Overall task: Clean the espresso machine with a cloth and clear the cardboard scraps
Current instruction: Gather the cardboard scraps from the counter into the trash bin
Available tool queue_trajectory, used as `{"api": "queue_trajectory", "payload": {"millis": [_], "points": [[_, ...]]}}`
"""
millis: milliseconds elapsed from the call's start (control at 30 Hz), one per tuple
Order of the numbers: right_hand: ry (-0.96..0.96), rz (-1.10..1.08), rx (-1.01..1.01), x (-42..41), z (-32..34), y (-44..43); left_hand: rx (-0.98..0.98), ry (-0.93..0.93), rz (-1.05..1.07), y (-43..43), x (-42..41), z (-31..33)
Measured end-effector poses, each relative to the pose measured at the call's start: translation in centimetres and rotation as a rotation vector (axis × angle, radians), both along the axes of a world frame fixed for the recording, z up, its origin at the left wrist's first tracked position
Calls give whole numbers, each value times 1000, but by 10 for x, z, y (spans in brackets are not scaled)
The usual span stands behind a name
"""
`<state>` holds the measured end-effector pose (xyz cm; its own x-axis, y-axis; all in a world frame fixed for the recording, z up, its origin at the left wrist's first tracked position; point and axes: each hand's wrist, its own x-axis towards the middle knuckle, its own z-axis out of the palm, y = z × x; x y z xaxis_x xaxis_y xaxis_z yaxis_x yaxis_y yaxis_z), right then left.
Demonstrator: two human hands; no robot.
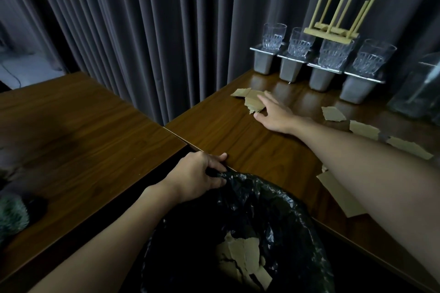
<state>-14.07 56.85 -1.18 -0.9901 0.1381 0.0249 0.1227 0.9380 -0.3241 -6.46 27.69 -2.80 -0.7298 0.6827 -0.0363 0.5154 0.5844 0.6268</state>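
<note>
My left hand grips the rim of a black bin bag held against the front edge of the wooden counter. Torn cardboard pieces lie at the bottom of the bag. My right hand reaches across the counter, fingers spread and resting on a torn cardboard scrap near the curtain. More scraps lie to the right: a small scrap, two scraps further right, and a large flat piece by my forearm. No espresso machine or cloth is in view.
Several glasses stand on upturned grey metal containers at the back, with a small wooden rack on top. A clear container is at far right. A second wooden table sits left, with a fuzzy green object.
</note>
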Motion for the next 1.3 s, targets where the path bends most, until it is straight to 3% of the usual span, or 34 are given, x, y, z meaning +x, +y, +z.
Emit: {"api": "queue_trajectory", "payload": {"millis": [167, 633, 867, 1167, 1300], "points": [[-139, -31, 36, -16, -3, 2, 6, 0, 19, 0, 0, -2], [-24, 139, 70, 63, -7, -17, 13, 11, 7, 0, 3, 1], [2, 113, 144, 111, -1, -14, 36, 8, 4, 0, 3, -2], [-45, -58, -59, 127, 9, -12, 40, 9, 4, -1, 7, -3], [32, -176, -480, 137, 21, -11, 83, 3, -17, -3, 13, -4]]}}
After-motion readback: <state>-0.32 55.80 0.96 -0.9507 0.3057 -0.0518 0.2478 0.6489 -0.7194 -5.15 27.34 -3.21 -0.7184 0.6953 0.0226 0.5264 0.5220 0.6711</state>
